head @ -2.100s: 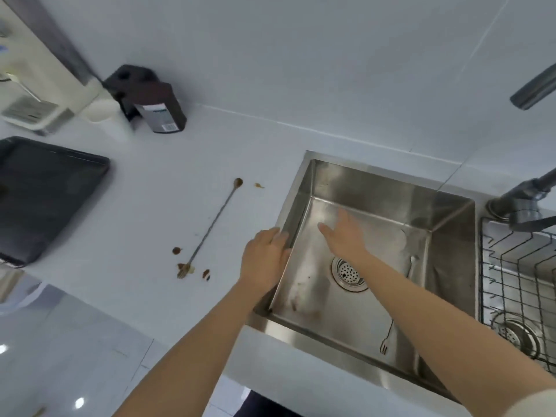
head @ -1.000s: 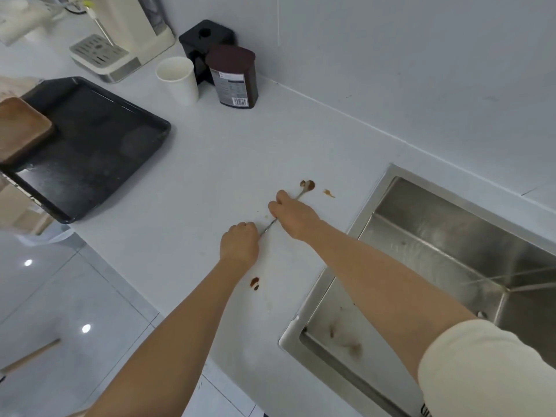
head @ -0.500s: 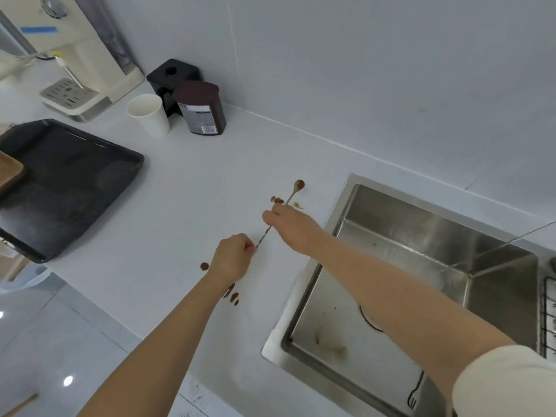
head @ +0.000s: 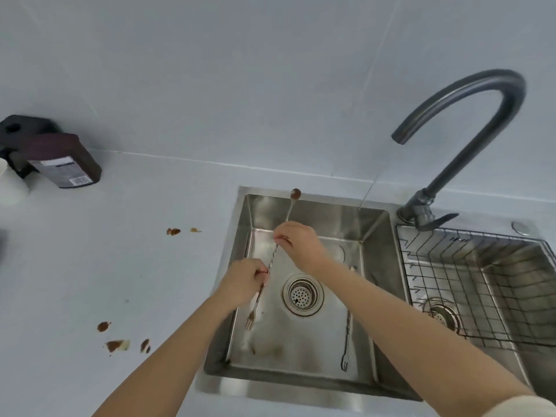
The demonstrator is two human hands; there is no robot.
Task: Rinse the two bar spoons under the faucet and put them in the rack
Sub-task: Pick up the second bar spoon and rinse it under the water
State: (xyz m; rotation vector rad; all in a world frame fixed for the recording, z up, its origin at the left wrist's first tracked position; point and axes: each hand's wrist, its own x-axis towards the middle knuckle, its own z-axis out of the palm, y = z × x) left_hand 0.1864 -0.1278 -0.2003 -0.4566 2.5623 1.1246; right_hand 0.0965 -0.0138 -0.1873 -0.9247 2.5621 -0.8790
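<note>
Both hands hold one long twisted bar spoon (head: 272, 261) over the left sink basin (head: 319, 341). My right hand (head: 296, 243) pinches its upper stem and my left hand (head: 245, 281) grips lower down. The spoon's bowl (head: 295, 194), stained brown, points toward the back wall; its fork end (head: 249, 322) hangs near the basin's left wall. A second bar spoon (head: 348, 329) lies on the basin floor, partly hidden under my right forearm. The dark curved faucet (head: 469, 115) stands at the right with no water running. A wire rack (head: 469, 284) sits in the right basin.
Brown spills (head: 120, 344) and smaller brown spots (head: 174, 231) mark the white counter left of the sink. A dark brown canister (head: 64, 162), a black holder (head: 21, 129) and a white cup (head: 9, 183) stand at the far left by the wall. The drain strainer (head: 302, 293) is mid-basin.
Both hands picked the stained spoon up off the counter and carried it right, over the left basin. The view swung right, bringing the faucet and rack into sight.
</note>
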